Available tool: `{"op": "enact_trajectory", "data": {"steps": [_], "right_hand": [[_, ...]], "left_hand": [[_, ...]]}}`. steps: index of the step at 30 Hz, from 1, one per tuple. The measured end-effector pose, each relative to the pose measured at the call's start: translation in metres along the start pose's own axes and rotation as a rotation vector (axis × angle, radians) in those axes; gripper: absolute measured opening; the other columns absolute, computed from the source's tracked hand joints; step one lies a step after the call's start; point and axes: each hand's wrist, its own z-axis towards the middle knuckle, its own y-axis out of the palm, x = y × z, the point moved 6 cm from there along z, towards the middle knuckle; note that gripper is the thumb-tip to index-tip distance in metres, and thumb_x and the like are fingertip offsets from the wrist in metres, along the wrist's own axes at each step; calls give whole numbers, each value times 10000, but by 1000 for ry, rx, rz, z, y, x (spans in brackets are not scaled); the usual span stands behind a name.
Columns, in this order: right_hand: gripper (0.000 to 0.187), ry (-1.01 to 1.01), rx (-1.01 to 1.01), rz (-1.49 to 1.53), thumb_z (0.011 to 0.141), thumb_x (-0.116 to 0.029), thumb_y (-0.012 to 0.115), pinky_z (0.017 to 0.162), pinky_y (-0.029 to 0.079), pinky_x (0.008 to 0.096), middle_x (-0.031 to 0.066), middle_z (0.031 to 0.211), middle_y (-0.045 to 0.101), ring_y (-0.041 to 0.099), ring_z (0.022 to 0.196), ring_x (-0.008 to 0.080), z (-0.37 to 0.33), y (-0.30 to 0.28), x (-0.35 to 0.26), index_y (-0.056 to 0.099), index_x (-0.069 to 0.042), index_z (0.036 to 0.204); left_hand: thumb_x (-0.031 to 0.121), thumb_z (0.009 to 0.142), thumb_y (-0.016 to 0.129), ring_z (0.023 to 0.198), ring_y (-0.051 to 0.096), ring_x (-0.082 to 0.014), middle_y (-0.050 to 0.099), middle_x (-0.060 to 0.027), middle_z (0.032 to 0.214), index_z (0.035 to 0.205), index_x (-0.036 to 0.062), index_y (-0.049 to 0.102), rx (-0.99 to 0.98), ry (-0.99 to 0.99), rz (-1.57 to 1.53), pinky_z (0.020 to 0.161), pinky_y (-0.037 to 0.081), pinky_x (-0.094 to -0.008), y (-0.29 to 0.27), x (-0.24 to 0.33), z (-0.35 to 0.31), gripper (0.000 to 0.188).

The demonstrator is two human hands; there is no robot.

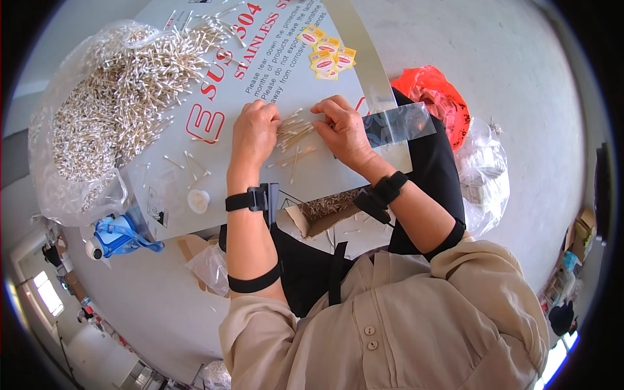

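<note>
A small bundle of cotton swabs lies on the table between my two hands, with a few loose ones just below it. At its left end my left hand has its fingers curled together against the swabs. My right hand is at the other end, thumb and fingers bent in against the sticks; its fingertips are partly hidden. Flat clear plastic bags stick out beside my right wrist, over the table's right edge. To the left, a large heap of cotton swabs spills out of a clear plastic sack.
The table is topped with a grey printed sheet. Yellow-and-white labels lie farther back. A small white cup and a blue bottle are left. Below sits a cardboard box; a red bag is right.
</note>
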Motion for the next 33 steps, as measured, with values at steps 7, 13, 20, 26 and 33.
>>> {"op": "enact_trajectory", "data": {"steps": [7, 13, 20, 26, 33], "right_hand": [[185, -68, -21, -35, 795, 29, 625, 641, 489, 280, 110, 976, 571, 574, 683, 171, 7, 11, -7, 627, 12, 979], [156, -27, 13, 39, 772, 13, 621, 666, 515, 340, 136, 949, 577, 622, 683, 259, 4, 8, 2, 630, -1, 926], [145, -3, 10, 47, 771, 25, 616, 665, 515, 331, 134, 938, 575, 625, 686, 246, 7, 7, 3, 627, 11, 915], [152, 8, 17, 77, 769, 23, 627, 661, 507, 322, 128, 935, 574, 612, 675, 233, 6, 6, 3, 629, 13, 921], [153, 23, 28, 59, 773, 4, 638, 653, 501, 323, 128, 935, 575, 602, 670, 231, 3, 4, 1, 635, 0, 926]], "left_hand": [[-15, 760, 663, 882, 563, -312, 590, -95, 884, 816, 17, 569, 134, -27, 62, 756, 479, -428, -3, -5, -10, 115], [-38, 686, 728, 876, 555, -279, 565, -57, 853, 861, 50, 620, 148, -1, 14, 762, 485, -396, -23, -10, -9, 224], [-38, 646, 758, 872, 549, -263, 544, -61, 815, 793, 50, 647, 31, -37, -106, 750, 484, -386, -6, -12, -20, 204], [-1, 722, 725, 857, 543, -285, 556, -71, 824, 799, 36, 622, 226, -140, -10, 744, 474, -408, -15, -17, -8, 134], [3, 788, 658, 885, 567, -320, 598, -101, 851, 822, 38, 609, 122, -101, -29, 757, 481, -427, 4, -12, -10, 69]]}}
